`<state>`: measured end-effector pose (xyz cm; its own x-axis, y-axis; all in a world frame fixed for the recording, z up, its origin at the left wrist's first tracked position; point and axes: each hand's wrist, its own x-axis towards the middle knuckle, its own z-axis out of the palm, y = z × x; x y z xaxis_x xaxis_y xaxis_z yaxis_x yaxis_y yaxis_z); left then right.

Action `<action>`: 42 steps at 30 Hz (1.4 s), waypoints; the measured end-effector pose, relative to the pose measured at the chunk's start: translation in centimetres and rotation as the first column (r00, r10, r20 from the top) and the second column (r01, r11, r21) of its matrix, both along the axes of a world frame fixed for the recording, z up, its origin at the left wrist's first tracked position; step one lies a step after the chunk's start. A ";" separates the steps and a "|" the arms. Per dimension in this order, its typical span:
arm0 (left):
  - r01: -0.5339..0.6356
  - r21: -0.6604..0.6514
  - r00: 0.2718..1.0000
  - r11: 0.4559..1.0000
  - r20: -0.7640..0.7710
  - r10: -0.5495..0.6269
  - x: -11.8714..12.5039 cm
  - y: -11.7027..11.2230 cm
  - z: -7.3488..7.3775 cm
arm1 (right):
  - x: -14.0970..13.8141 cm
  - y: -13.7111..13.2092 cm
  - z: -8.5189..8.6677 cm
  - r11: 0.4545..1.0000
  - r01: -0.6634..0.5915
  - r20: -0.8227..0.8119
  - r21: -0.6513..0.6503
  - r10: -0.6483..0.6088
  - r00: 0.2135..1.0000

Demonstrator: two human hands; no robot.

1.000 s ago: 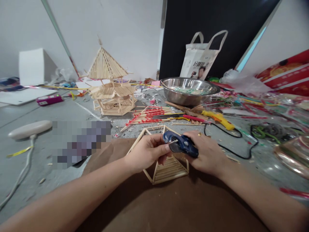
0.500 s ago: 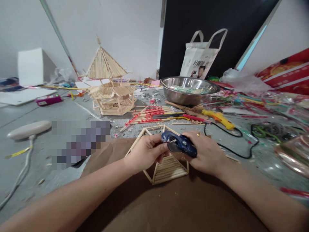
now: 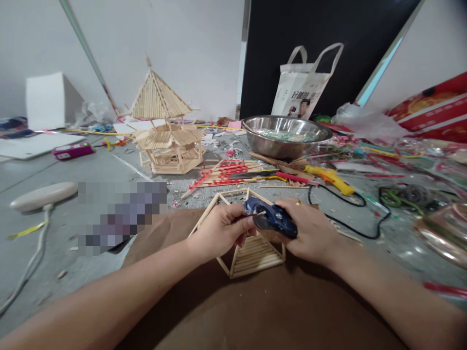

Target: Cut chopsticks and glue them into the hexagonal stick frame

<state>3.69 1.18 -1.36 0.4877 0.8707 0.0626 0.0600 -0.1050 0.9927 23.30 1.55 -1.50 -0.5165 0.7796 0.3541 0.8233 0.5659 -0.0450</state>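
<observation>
My right hand is closed around a blue hand cutter, its jaws pointing left. At those jaws shows the pale end of a thin wooden stick, pinched between the thumb and fingers of my left hand. Most of the stick is hidden by the fingers and the tool. Below both hands lies a many-sided frame of wooden sticks, with one section filled by a row of sticks. It rests on a brown sheet, partly covered by my hands.
Beyond the frame stand a stick-built pagoda model, red-marked sticks and a metal bowl. A yellow glue gun with a black cord lies to the right. Leftward are a pixelated flat object and a white corded device.
</observation>
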 end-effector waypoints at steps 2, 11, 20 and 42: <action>-0.002 0.012 1.000 1.000 0.007 0.002 0.0 -0.1 0.0 | 0.0 0.0 0.0 1.000 0.008 -0.006 -0.014 -0.008 1.000; -0.025 0.006 0.999 1.000 0.029 0.025 0.3 -0.1 0.0 | -0.4 -0.2 0.4 0.988 0.105 0.063 -0.116 -0.098 0.993; -0.135 0.147 0.988 0.980 -0.060 0.145 0.3 0.0 -0.5 | -0.5 -0.3 0.6 0.980 0.138 0.101 -0.142 -0.124 0.987; -0.048 0.461 0.957 0.886 -0.232 0.173 -0.3 0.4 -0.5 | -0.2 0.1 0.4 0.992 -0.018 0.051 -0.121 0.024 0.998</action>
